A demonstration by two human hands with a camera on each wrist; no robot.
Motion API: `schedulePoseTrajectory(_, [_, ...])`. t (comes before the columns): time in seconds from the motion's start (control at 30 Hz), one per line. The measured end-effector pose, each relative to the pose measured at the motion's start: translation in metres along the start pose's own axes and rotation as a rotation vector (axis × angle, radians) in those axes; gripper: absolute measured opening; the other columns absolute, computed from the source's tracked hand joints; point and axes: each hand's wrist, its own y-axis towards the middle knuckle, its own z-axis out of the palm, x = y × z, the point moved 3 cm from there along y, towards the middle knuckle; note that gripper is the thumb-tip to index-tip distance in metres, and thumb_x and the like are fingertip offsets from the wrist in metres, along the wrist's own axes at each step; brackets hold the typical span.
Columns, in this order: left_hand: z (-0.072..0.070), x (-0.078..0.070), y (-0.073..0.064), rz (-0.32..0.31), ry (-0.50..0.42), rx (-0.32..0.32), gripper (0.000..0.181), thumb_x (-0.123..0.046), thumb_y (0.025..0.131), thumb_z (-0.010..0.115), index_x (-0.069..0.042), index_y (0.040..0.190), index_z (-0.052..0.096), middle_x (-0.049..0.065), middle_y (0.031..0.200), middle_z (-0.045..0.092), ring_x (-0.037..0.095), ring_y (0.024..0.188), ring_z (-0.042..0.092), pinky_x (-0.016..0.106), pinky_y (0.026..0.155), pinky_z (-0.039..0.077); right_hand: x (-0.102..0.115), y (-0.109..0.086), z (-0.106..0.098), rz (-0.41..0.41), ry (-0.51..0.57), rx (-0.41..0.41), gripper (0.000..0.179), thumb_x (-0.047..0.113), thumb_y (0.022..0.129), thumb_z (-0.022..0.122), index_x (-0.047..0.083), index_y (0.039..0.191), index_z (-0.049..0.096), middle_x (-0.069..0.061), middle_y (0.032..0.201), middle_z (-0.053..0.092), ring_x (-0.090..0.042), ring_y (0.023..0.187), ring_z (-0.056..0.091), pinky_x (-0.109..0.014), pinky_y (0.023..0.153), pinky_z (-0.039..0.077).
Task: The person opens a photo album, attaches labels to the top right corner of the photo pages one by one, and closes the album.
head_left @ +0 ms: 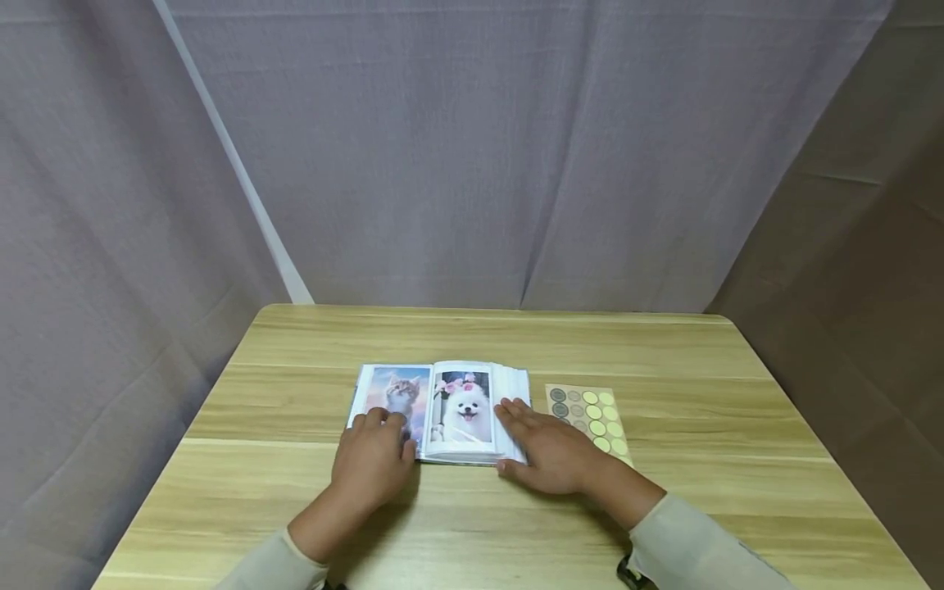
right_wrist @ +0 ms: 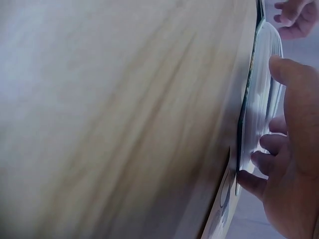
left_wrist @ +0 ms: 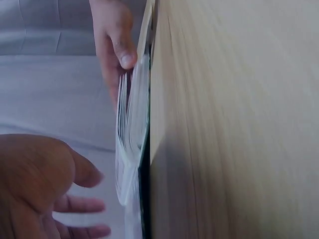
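Observation:
A photo album [head_left: 510, 410] lies open on the table, its page edges fanned a little in the left wrist view. A kitten picture [head_left: 399, 389] is on the left page, and a picture of a fluffy white dog [head_left: 466, 414] with pink flowers is on the right. My left hand [head_left: 372, 455] is over the lower part of the left page, its fingers relaxed and holding nothing. My right hand [head_left: 553, 451] lies flat at the album's right side, fingers extended over the page edges. Its thumb [right_wrist: 281, 69] touches the stacked pages in the right wrist view.
Right of the album lies a sheet of round stickers [head_left: 606, 414], grey and pale yellow, partly covered by the right hand. Wood-grain tabletop [head_left: 258, 483] surrounds both. Grey curtain [head_left: 442, 164] hangs behind the table's far edge and along its sides.

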Motion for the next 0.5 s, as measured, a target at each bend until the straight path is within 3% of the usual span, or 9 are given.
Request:
schedulePoseTrajectory(0.17, [0.002, -0.019, -0.002, 0.125, -0.1, -0.038, 0.024, -0.023, 0.091, 0.073, -0.008, 0.109, 0.073, 0.011, 0.105, 0.068, 0.032, 0.093, 0.066, 0.047, 0.077, 0.054, -0.002, -0.006, -0.001, -0.004, 0.008, -0.032, 0.084, 0.057, 0.1, 0.054, 0.002, 0.159, 0.032, -0.018, 0.162, 0.033, -0.034, 0.149, 0.032, -0.054, 0.115, 0.035])
schedulePoseTrajectory(0.37, [0.008, -0.041, -0.005, 0.226, -0.281, 0.067, 0.013, -0.019, 0.093, 0.071, -0.012, 0.105, 0.072, -0.001, 0.1, 0.067, 0.018, 0.092, 0.067, 0.038, 0.078, 0.056, -0.005, -0.013, -0.005, -0.001, 0.016, -0.09, 0.081, 0.056, 0.099, 0.057, 0.002, 0.156, 0.039, -0.016, 0.158, 0.043, -0.033, 0.146, 0.039, -0.054, 0.112, 0.039])
schedulePoseTrajectory(0.5, [0.013, -0.051, -0.007, 0.271, -0.317, 0.111, 0.013, -0.018, 0.095, 0.069, -0.013, 0.106, 0.072, -0.003, 0.102, 0.068, 0.015, 0.094, 0.067, 0.035, 0.08, 0.056, -0.008, -0.019, -0.008, 0.019, 0.009, -0.113, 0.079, 0.056, 0.098, 0.06, 0.005, 0.155, 0.042, -0.012, 0.155, 0.047, -0.029, 0.144, 0.042, -0.051, 0.112, 0.04])
